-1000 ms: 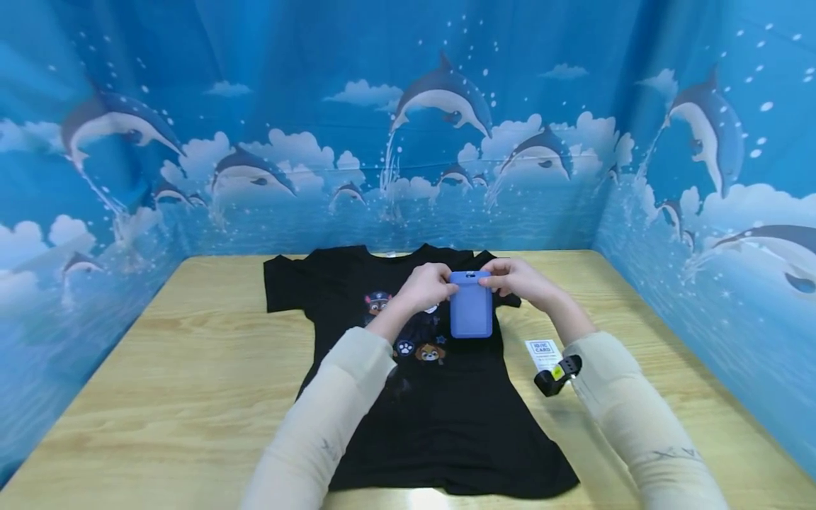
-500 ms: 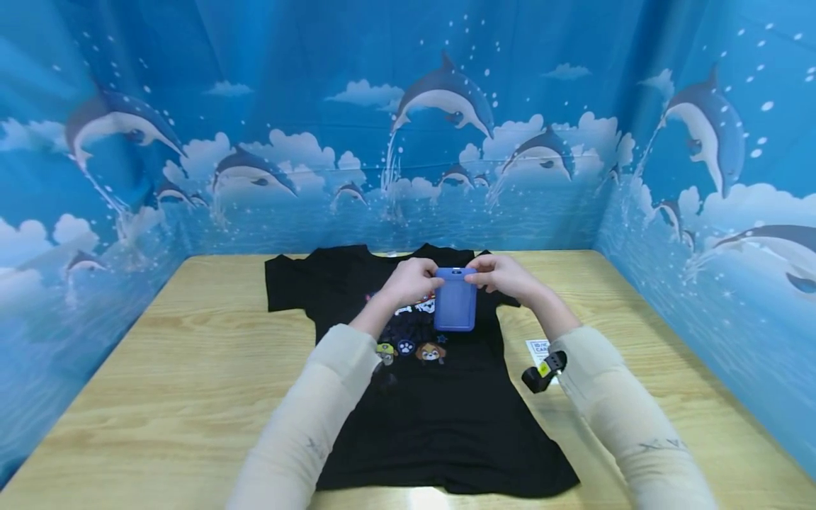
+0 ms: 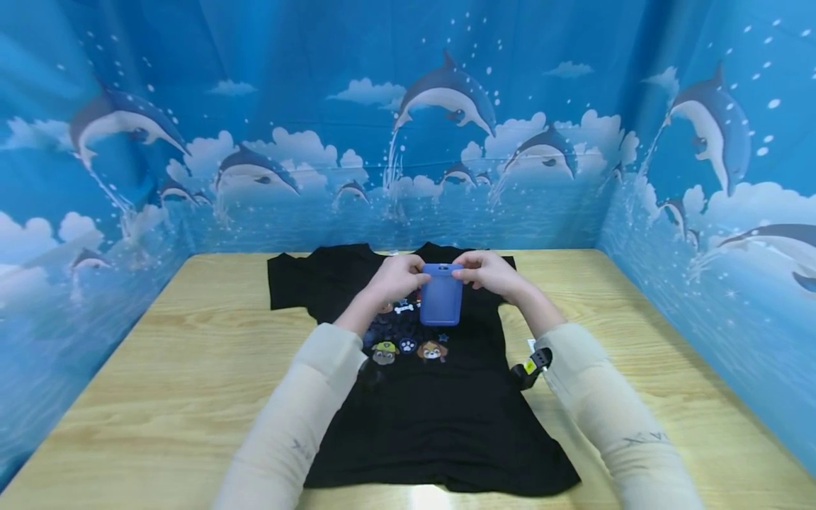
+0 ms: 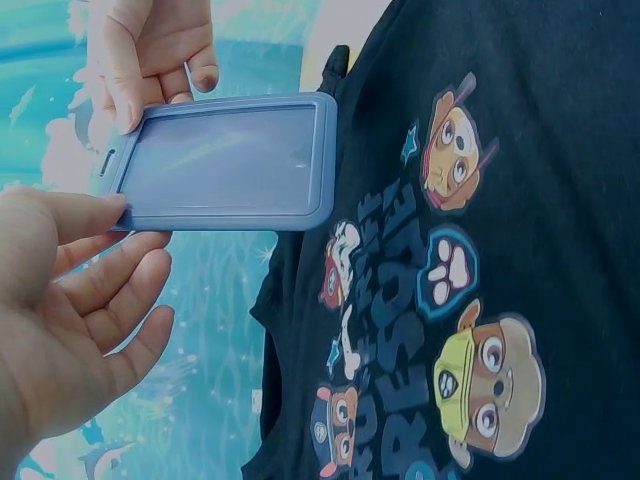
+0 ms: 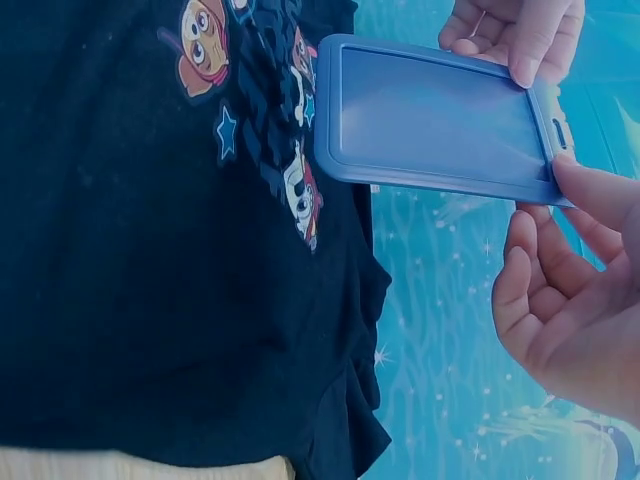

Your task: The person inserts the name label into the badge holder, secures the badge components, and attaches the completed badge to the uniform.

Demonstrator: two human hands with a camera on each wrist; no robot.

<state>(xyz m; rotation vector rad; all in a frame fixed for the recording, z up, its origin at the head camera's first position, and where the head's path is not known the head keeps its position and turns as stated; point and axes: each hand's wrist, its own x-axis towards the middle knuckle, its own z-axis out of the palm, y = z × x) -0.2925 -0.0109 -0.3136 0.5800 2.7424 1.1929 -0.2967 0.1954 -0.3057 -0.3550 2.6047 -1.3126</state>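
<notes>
While holding a blue card holder [image 3: 441, 301] upright over the printed chest of a black shirt [image 3: 446, 425], pinches only its slotted top end. Has thumb in front and fingers behind at one corner with the left grip [image 3: 395, 278], and likewise at the opposite corner with the right grip [image 3: 491, 274], narrow on the holder both times. Leaves the lower end free, toward the shirt; cannot tell whether touching it or just above. Cannot tell, either, whether holding a card behind the shiny window. Lies spread out on the table [image 3: 159, 368], as to the shirt, with collar toward the curtain [image 3: 306, 177]. Could slip at a corner if either thumb eased, being held by one end alone, then swing down and drop onto the shirt's print. Could twist or tilt if pulled unevenly from the two sides. Might snag and rumple the shirt's cloth if lowered bottom edge first and pushed along. Might also brush the shirt's side with the black device [image 3: 525, 370] near the right sleeve [image 3: 605, 404], or nudge the white paper [image 3: 532, 345] beside the shirt, mostly hidden by that sleeve.
</notes>
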